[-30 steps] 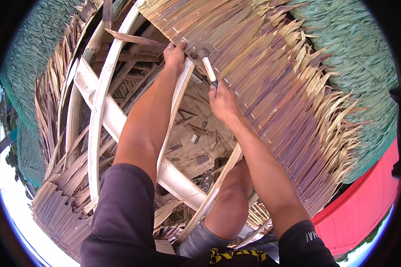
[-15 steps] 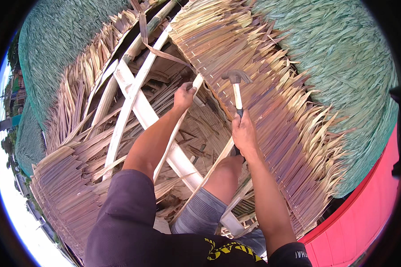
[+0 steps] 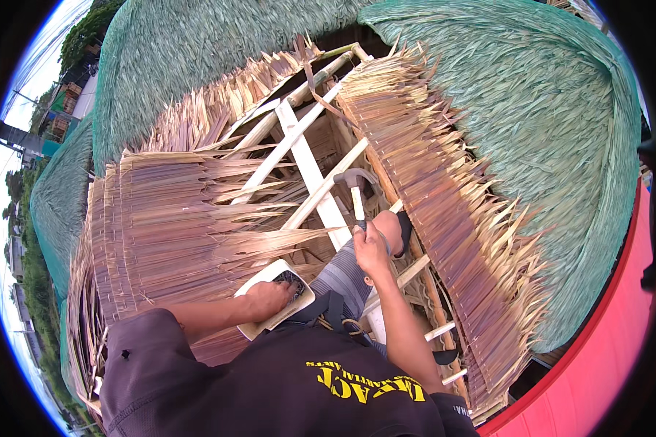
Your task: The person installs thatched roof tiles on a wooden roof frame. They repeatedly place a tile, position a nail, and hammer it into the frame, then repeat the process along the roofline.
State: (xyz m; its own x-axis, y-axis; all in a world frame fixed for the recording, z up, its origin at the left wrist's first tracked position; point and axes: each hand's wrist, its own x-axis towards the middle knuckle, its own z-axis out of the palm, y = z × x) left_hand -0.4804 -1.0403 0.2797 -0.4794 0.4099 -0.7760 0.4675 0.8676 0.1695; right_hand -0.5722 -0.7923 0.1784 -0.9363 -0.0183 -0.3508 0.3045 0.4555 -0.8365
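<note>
My left hand (image 3: 271,299) reaches into a cream-coloured, box-like container (image 3: 268,274) beside my waist. Its bent fingers dip among small dark pieces that look like nails (image 3: 290,277); their tips are hidden, so what they grip cannot be made out. In my right hand (image 3: 372,251), closed round the dark grip, is a claw hammer (image 3: 356,195). The hammer stands head up over the open roof frame, near my bent knee, its head apart from the pale slat (image 3: 326,183) behind it.
Dried palm-leaf thatch panels lie in a stack (image 3: 164,211) on the left, and a thatch strip (image 3: 444,218) slopes along the right. Between them run a wide white board (image 3: 305,156), bamboo poles (image 3: 299,95) and gaps. Green-netted thatch (image 3: 503,109) rises beyond; a red sheet roof (image 3: 583,364) borders the right.
My left hand has let go of the pale slat and moved back and down into the container. The hammer and right hand have come nearer my body. My view has shifted left.
</note>
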